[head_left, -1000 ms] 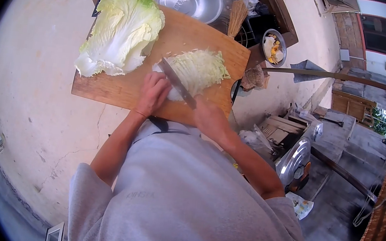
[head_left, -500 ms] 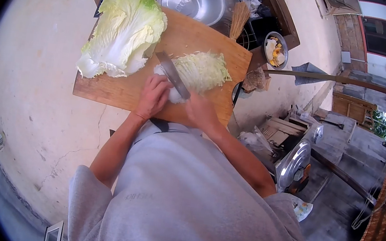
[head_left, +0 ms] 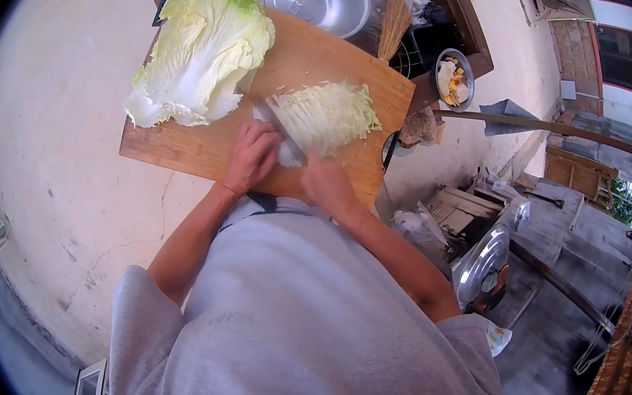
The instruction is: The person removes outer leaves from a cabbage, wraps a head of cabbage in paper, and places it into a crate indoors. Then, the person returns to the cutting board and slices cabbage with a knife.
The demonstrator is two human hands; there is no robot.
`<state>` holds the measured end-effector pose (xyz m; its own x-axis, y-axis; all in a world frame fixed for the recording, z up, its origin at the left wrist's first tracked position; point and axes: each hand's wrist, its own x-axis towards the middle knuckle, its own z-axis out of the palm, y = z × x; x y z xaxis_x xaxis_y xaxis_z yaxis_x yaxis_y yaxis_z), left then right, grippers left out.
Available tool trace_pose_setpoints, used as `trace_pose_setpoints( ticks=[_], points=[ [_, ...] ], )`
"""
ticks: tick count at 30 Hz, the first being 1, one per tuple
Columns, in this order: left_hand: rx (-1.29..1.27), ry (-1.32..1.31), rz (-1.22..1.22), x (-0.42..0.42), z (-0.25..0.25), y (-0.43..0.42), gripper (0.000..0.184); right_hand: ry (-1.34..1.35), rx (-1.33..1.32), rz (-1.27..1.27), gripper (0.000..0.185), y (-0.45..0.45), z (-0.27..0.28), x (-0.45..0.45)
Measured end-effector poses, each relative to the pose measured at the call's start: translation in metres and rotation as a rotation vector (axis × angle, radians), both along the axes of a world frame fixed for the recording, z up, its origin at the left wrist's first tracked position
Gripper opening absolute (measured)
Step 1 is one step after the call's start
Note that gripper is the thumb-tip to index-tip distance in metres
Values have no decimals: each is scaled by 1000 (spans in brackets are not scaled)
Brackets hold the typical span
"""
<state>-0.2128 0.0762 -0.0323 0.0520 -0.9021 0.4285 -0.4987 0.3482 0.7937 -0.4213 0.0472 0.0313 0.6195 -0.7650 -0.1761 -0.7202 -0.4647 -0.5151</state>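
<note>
My right hand [head_left: 327,183] grips a kitchen knife [head_left: 285,130], its blade standing across a piece of napa cabbage [head_left: 287,156] on the wooden cutting board [head_left: 180,145]. Curled fingers of my left hand [head_left: 253,150] press on that cabbage piece, just left of the blade. Right of the knife lies a heap of shredded cabbage [head_left: 330,116]. Large whole cabbage leaves [head_left: 205,58] rest on the board's left side. The knife handle is hidden inside my right hand.
Behind the board stands a wide metal basin [head_left: 348,0], with a straw brush [head_left: 393,29] to its right. A small bowl of scraps [head_left: 454,80] sits beyond the board's right corner. A round metal lid [head_left: 477,269] is lower right.
The knife blade has come down and turned more edge-on beside my left fingers. My right hand has shifted only slightly, and my left hand stays on the cabbage.
</note>
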Motion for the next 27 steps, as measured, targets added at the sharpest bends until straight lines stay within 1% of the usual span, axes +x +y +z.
trace_pose_setpoints(
  ticks=[3,5,8,11,14,17,20,22,24,27],
  points=[
    [-2,15,-3,-3,1,1,27,-57,-26,-18,23,3,2,-6],
    [1,18,10,-2,2,3,27,-124,-27,-23,21,4,17,-4],
    [23,32,16,-2,1,4,26,-36,-7,-16,21,2,51,-7],
    [34,33,21,-3,2,5,25,81,88,26,22,0,76,-11],
    [29,36,19,-2,4,4,25,85,140,23,23,3,90,-11],
    [27,40,22,-1,4,4,24,93,146,38,23,5,78,-9],
    [18,16,27,-1,5,5,24,93,94,33,25,3,35,8],
    [-1,8,40,-2,4,4,25,74,32,14,24,6,17,10],
    [-1,9,34,-2,2,9,26,24,9,-19,22,12,8,5],
    [2,27,30,1,2,9,26,-77,8,-54,21,12,13,1]
  ],
)
